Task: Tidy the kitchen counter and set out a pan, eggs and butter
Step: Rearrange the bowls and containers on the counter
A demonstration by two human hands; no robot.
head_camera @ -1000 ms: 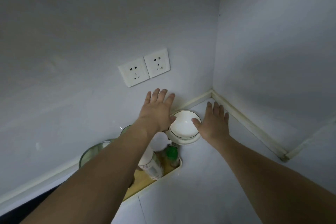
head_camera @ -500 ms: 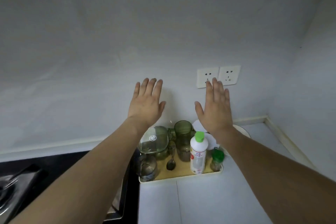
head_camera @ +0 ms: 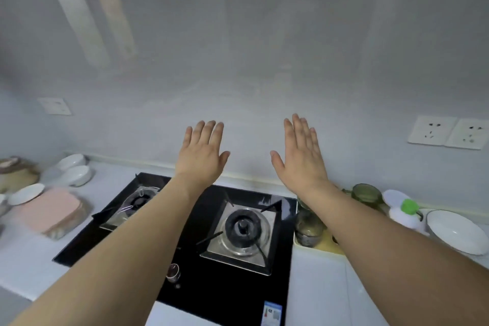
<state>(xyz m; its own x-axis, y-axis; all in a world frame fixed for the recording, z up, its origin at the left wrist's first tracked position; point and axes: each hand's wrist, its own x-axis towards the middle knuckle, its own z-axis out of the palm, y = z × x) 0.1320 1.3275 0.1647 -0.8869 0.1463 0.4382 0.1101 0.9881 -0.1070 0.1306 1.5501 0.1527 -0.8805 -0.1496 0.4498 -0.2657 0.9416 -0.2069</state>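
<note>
My left hand [head_camera: 202, 155] and my right hand [head_camera: 300, 159] are stretched out in the air above the back of a black two-burner gas hob [head_camera: 238, 222], fingers straight and holding nothing. The hob sits in a white counter [head_camera: 317, 286]. To the right a yellow tray [head_camera: 326, 246] carries green glass jars [head_camera: 366, 193] and a white bottle with a green cap [head_camera: 404, 213]. A white bowl [head_camera: 456, 231] stands right of the tray. No pan, eggs or butter are in view.
Left of the hob lie a pink block [head_camera: 49, 210], white dishes [head_camera: 74, 169] and a white plate [head_camera: 26, 193]. Wall sockets [head_camera: 449, 133] are at the right, a switch plate [head_camera: 54, 106] at the left. A control knob [head_camera: 173, 271] sits at the hob's front.
My view has swung left from the counter's right corner to the hob. Both hands have come away from the white bowl and stayed open, moving left with the view.
</note>
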